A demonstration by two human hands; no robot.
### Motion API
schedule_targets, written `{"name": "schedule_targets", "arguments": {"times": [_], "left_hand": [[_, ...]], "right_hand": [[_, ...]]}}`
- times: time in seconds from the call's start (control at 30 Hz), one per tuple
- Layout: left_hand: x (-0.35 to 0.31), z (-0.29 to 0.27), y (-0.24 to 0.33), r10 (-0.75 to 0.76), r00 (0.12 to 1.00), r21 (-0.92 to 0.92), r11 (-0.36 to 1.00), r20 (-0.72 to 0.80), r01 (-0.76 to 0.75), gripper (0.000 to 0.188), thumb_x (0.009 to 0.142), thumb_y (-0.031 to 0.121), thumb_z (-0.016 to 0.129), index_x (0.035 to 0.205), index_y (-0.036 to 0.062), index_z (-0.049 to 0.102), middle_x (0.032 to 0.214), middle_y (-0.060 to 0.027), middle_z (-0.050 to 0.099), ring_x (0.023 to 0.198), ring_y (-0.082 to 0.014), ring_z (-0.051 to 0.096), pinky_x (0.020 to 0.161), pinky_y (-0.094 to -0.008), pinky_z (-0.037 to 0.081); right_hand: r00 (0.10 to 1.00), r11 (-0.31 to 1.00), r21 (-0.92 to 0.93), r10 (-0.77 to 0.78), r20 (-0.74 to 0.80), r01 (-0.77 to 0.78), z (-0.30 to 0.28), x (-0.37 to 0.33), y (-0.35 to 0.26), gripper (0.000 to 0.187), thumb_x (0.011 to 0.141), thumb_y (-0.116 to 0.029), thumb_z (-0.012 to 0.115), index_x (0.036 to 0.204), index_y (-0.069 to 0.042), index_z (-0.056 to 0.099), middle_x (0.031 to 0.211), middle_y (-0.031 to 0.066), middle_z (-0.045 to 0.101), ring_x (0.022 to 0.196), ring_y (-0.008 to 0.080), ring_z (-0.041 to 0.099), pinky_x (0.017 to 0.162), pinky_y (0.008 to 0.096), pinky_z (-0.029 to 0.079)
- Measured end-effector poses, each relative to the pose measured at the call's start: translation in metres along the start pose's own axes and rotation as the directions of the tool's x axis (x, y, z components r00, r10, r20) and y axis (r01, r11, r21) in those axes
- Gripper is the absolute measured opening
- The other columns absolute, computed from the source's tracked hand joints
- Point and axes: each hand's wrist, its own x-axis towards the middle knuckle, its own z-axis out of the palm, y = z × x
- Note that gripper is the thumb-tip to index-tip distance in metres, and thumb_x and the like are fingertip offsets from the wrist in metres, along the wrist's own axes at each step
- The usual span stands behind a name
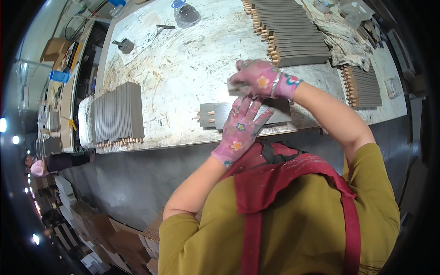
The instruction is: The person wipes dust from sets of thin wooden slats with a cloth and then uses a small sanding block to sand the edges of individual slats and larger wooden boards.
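A grey board with short wooden dowels at its left end lies near the front edge of the table. My left hand, in a pink flowered glove, rests on it with the fingers spread. Just beyond it, my right hand, in a matching glove, is closed round a small greyish wad that looks like a rag. Fingers hide part of this wad, so its exact kind is unclear. Beneath my hands, the middle of the board is covered.
A row of grey dowelled boards stands at the left, a long row at the far right, and a shorter one beside a crumpled cloth. A small pot and a bagged container sit at the back. Another person is far left.
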Motion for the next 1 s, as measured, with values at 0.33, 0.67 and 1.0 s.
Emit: {"name": "schedule_targets", "arguments": {"times": [0.33,0.67,1.0], "left_hand": [[0.022,-0.056,-0.053,-0.122,0.959,-0.172,0.970,0.256,0.170,0.066,0.076,0.037,0.075,0.136,0.0147,0.055,0.118,-0.0147,0.059,0.111,-0.0331,0.056,0.097,-0.0422,0.043],[0.034,-0.057,-0.116,-0.095,0.866,-0.377,0.873,0.490,0.309,0.048,0.089,0.037,0.068,0.120,0.0004,0.064,0.105,-0.0171,0.068,0.093,-0.0274,0.064,0.085,-0.0373,0.050],[0.027,-0.029,-0.070,-0.108,0.951,-0.085,0.987,0.291,0.138,0.090,0.084,0.059,0.063,0.146,-0.0006,0.036,0.116,-0.0207,0.059,0.103,-0.0358,0.060,0.085,-0.0445,0.049]], "right_hand": [[0.750,0.716,0.691,0.510,-0.421,-0.100,-0.004,-0.125,0.050,0.041,0.091,-0.029,0.066,0.124,-0.005,0.064,0.117,0.0111,0.064,0.108,0.0222,0.062,0.096,0.0321,0.047],[0.627,0.465,0.879,0.717,-0.305,-0.104,0.043,-0.149,-0.004,0.043,0.092,-0.028,0.068,0.125,-0.002,0.063,0.122,0.0113,0.062,0.114,0.0211,0.058,0.100,0.0318,0.044],[0.524,0.664,0.484,0.747,-0.408,-0.570,0.049,-0.082,-0.047,0.039,0.089,-0.033,0.062,0.124,-0.016,0.057,0.103,0.0178,0.061,0.090,0.0382,0.064,0.084,0.0443,0.052]]}}
